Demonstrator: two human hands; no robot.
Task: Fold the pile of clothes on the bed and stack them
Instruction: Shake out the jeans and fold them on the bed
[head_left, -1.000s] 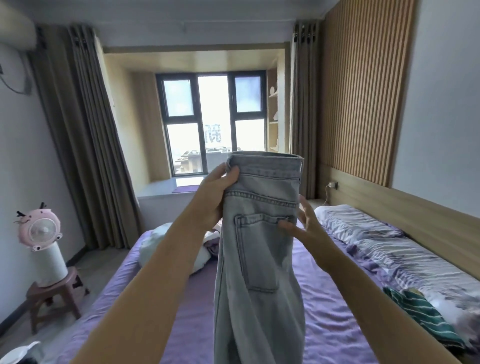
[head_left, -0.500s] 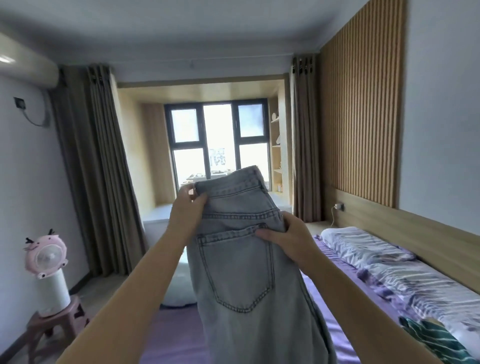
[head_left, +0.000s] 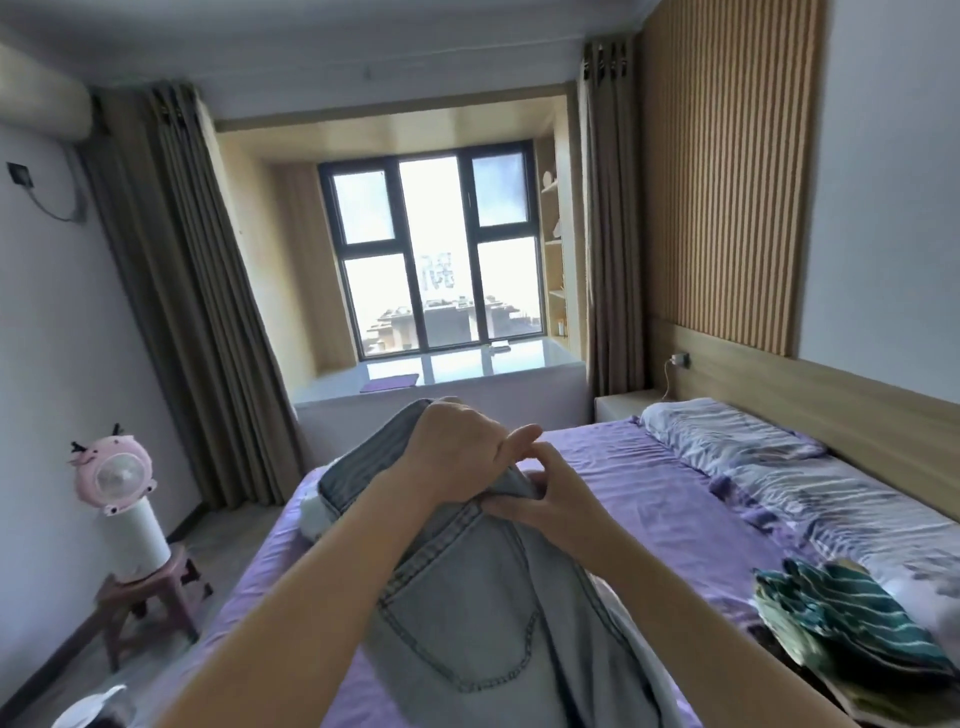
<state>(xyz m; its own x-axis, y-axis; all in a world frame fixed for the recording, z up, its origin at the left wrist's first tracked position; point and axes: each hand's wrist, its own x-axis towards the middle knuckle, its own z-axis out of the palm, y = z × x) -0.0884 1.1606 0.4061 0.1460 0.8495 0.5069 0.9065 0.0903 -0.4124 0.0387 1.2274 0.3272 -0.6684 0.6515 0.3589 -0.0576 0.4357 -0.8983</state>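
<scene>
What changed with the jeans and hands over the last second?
The jeans came down from chest height toward the bed, waistband now bunched. The left hand kept its grip on the waistband and dropped with it. The right hand, open by the pocket a second ago, now pinches the denim near the waistband, close to the left hand. The striped green clothes stayed put on the bed.

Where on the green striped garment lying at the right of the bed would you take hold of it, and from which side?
Probably the raised, bunched folds on top of the green striped garment, reached from its left, over the purple sheet. It lies crumpled, so no hem or collar shows to pinch; both hands, left hand and right hand, are busy gripping the jeans.
</scene>
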